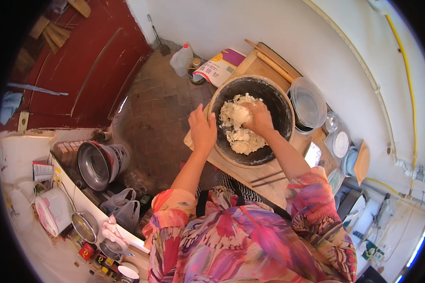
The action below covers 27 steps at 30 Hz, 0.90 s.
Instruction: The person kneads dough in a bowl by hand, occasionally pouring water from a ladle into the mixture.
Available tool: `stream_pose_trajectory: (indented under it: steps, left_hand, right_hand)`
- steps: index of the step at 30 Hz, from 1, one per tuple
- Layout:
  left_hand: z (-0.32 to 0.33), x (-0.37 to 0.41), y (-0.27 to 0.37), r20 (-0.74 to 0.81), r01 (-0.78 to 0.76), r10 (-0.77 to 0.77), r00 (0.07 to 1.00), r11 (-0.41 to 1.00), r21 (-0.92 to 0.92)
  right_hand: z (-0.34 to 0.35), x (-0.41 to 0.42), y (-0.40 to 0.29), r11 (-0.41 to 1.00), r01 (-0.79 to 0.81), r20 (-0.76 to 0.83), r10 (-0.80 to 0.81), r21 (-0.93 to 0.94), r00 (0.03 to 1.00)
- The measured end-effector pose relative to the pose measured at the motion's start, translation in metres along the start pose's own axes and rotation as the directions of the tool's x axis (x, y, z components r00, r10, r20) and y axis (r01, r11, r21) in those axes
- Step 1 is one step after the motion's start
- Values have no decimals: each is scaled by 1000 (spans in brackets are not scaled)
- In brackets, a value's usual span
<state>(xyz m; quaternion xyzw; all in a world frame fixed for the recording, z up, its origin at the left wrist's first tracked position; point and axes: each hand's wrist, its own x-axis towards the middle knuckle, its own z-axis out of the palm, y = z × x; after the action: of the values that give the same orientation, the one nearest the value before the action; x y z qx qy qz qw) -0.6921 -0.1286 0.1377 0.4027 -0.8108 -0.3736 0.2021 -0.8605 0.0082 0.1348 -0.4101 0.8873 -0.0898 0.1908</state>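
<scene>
A large round dark-lined basin [281,132] with a pale rim stands on a wooden board [233,173]. Rough, crumbly dough [246,141] lies inside it in clumps, with dry flour marks on the basin's wall. My right hand [259,118] is in the basin, its fingers curled against a whitish lump of dough [236,114]; some fingertips are hidden in it. At the basin's left rim rests my left hand [202,129], thumb on the rim and fingers spread. A pair of chopsticks [267,179] lies on the board near my right forearm.
Behind the basin are a rolling pin [274,67] and a printed flour bag [221,67]. Clear plastic tubs [308,102] and lidded containers [338,143] line the right side by the wall. An oil bottle [195,72] and a white jug [180,60] stand on the brick floor.
</scene>
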Motion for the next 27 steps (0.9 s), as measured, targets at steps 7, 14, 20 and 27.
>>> stream_pose_trajectory:
  steps: [7, 14, 20, 27]
  left_hand:
    - [34, 8, 5, 40, 37, -39, 998, 997, 64]
    - [33, 8, 0, 44, 55, -60, 997, 993, 105]
    - [35, 9, 3, 31, 45, -50, 998, 991, 127]
    - [32, 8, 6, 11, 39, -41, 999, 989, 144]
  right_hand:
    - [26, 32, 28, 920, -345, -194, 378, 183, 905]
    - [30, 18, -48, 971, 218, 101, -208, -100, 973]
    - [35, 11, -6, 447, 867, 292, -818, -221, 496]
    - [-8, 62, 19, 825, 356, 236, -276, -440, 932]
